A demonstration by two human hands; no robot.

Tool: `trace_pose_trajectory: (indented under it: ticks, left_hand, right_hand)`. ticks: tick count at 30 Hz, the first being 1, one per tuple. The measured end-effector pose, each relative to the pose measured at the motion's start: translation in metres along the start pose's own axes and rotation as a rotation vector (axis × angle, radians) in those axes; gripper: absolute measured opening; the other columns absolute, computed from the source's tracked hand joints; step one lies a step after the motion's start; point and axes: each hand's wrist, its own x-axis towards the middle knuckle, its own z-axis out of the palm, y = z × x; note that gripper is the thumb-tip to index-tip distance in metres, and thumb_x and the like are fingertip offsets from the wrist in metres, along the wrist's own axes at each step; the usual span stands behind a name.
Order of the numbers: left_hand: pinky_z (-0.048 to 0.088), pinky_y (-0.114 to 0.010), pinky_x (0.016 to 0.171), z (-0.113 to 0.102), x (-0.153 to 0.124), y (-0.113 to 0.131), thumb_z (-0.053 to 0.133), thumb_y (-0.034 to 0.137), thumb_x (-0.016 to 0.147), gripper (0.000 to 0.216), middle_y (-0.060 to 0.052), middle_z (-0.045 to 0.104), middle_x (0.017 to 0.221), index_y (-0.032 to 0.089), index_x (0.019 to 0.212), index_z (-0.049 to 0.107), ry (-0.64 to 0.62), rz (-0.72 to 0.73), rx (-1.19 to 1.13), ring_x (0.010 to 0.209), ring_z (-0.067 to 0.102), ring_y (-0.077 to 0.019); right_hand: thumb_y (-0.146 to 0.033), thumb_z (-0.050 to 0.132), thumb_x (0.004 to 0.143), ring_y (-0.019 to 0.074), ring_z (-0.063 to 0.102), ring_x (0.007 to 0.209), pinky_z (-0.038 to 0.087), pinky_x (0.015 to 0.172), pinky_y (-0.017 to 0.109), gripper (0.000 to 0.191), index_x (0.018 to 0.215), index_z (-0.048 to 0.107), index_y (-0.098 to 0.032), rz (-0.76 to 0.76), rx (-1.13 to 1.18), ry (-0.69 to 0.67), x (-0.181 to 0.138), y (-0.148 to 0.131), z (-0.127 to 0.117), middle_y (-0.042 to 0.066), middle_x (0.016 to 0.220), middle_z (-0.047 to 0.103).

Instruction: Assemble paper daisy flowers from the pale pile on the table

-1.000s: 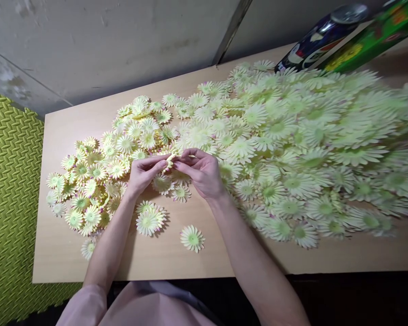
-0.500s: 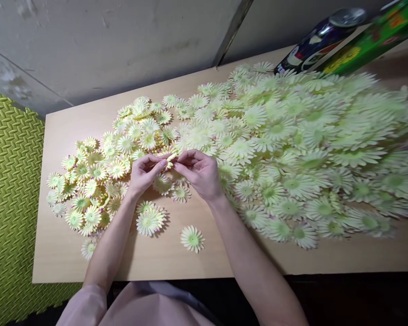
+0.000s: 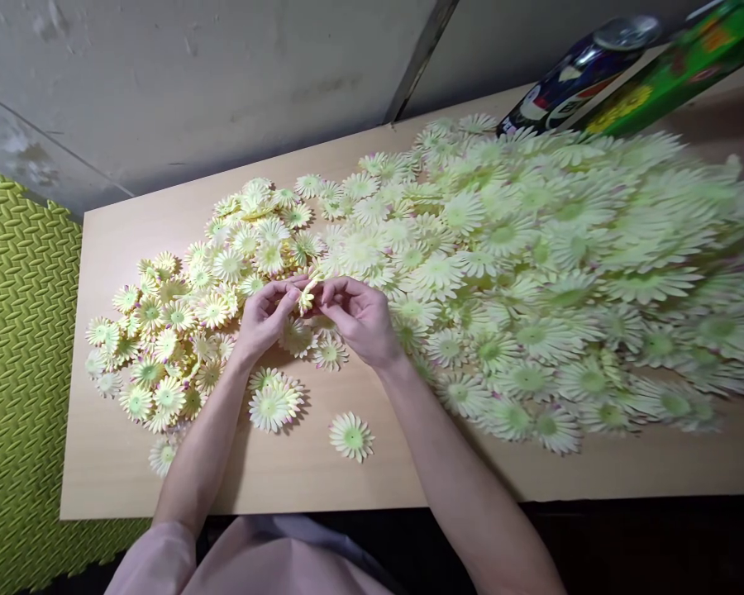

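Note:
Between my two hands, edge-on to the camera, is a pale yellow artificial flower head (image 3: 307,296). My left hand (image 3: 268,314) pinches it from the left with thumb and fingers. Close against its right side is my right hand (image 3: 360,318), fingers curled and thumb bent inward; whether its fingertips grip the petals is hard to see. Below the hands lie a small stack of flower heads (image 3: 275,405) and a single flower head (image 3: 351,436) with a green centre. A pile of smaller blooms (image 3: 177,314) spreads to the left of my left hand.
A large heap of flower heads (image 3: 533,289) covers the right of the wooden table (image 3: 298,479). Behind it stand a dark blue drink can (image 3: 574,74) and a green carton (image 3: 675,74). A grey wall (image 3: 223,83) runs along the back, and a green foam mat (image 3: 25,372) is at left.
The flower head between my hands has turned and now shows more of its edge. My right hand has shifted slightly left; the piles look the same.

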Motion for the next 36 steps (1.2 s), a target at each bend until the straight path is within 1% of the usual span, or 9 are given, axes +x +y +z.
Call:
trace_pose_trajectory:
  ticks: [2,7,12,16,24,29,31,34,36]
  left_hand:
    - [0.049,-0.036,0.102,-0.0008,0.0001,0.0014,0.066,0.044,0.086,0.026,-0.012,0.070,0.122,0.018,0.087,0.066,-0.022,-0.015,-0.020,0.120,0.063,-0.0227]
    - [0.044,-0.037,0.109,-0.0029,0.0003,-0.0013,0.063,0.044,0.088,0.026,-0.010,0.068,0.126,0.019,0.088,0.064,-0.060,-0.019,-0.038,0.130,0.057,-0.0236]
    - [0.045,-0.036,0.107,-0.0009,0.0003,-0.0057,0.063,0.043,0.089,0.024,-0.012,0.066,0.130,0.018,0.090,0.063,-0.040,0.011,-0.026,0.134,0.054,-0.0246]
    - [0.043,-0.037,0.109,0.0002,-0.0003,-0.0057,0.064,0.043,0.088,0.024,-0.013,0.063,0.136,0.018,0.089,0.063,-0.034,0.032,0.003,0.133,0.055,-0.0248]
    - [0.041,-0.034,0.111,-0.0047,0.0009,-0.0056,0.064,0.045,0.087,0.025,-0.007,0.067,0.127,0.020,0.085,0.063,-0.065,-0.036,-0.054,0.136,0.050,-0.0232]
    - [0.047,-0.030,0.098,-0.0030,0.0004,-0.0075,0.065,0.047,0.086,0.028,-0.008,0.069,0.116,0.019,0.085,0.063,-0.023,-0.009,0.014,0.123,0.058,-0.0220]
    - [0.050,-0.028,0.087,-0.0012,0.0000,-0.0076,0.069,0.047,0.083,0.029,-0.007,0.069,0.103,0.019,0.085,0.062,-0.016,0.021,0.039,0.104,0.065,-0.0183]
    - [0.048,-0.024,0.071,0.0001,-0.0003,-0.0078,0.073,0.045,0.080,0.029,-0.002,0.065,0.082,0.020,0.086,0.060,-0.012,0.027,0.018,0.076,0.062,-0.0120]
    - [0.049,-0.025,0.075,-0.0004,-0.0004,-0.0077,0.070,0.045,0.083,0.027,-0.003,0.066,0.087,0.020,0.086,0.061,-0.019,0.025,0.020,0.082,0.064,-0.0131]
  right_hand:
    - [-0.033,0.077,0.076,0.0120,0.062,0.069,0.062,0.062,0.026,0.021,0.074,0.061,-0.020,0.049,0.057,-0.013,0.0001,-0.0005,0.0003,0.000,0.081,0.057]
    - [-0.032,0.078,0.076,0.0128,0.067,0.075,0.064,0.065,0.025,0.017,0.076,0.066,-0.019,0.079,0.137,-0.033,0.0017,0.0039,-0.0033,0.001,0.088,0.063]
    - [-0.034,0.076,0.079,0.0147,0.068,0.075,0.064,0.066,0.027,0.019,0.090,0.072,-0.020,0.056,0.085,-0.069,0.0019,0.0026,-0.0052,0.003,0.091,0.068]
    - [-0.033,0.083,0.071,0.0175,0.070,0.083,0.064,0.068,0.028,0.027,0.091,0.072,-0.020,-0.008,0.016,-0.020,0.0009,0.0018,-0.0016,0.004,0.092,0.071]
    - [-0.040,0.079,0.076,0.0140,0.068,0.067,0.063,0.061,0.027,0.024,0.089,0.073,-0.021,-0.026,-0.046,0.036,0.0018,0.0064,-0.0011,0.002,0.081,0.072]
    - [-0.035,0.079,0.077,0.0133,0.069,0.069,0.062,0.066,0.024,0.018,0.087,0.074,-0.021,-0.080,-0.082,0.067,0.0027,0.0054,-0.0032,0.002,0.082,0.074]
    - [-0.035,0.078,0.078,0.0139,0.070,0.070,0.062,0.068,0.026,0.017,0.088,0.074,-0.021,-0.094,-0.095,0.051,0.0023,0.0057,-0.0028,0.002,0.083,0.074]
    - [-0.035,0.078,0.077,0.0155,0.071,0.072,0.064,0.068,0.028,0.018,0.088,0.074,-0.021,-0.090,-0.110,0.039,0.0011,0.0059,-0.0020,0.003,0.084,0.074]
    - [-0.036,0.079,0.076,0.0153,0.070,0.071,0.064,0.066,0.028,0.020,0.087,0.074,-0.021,-0.066,-0.098,0.029,0.0005,0.0058,-0.0022,0.003,0.084,0.074]
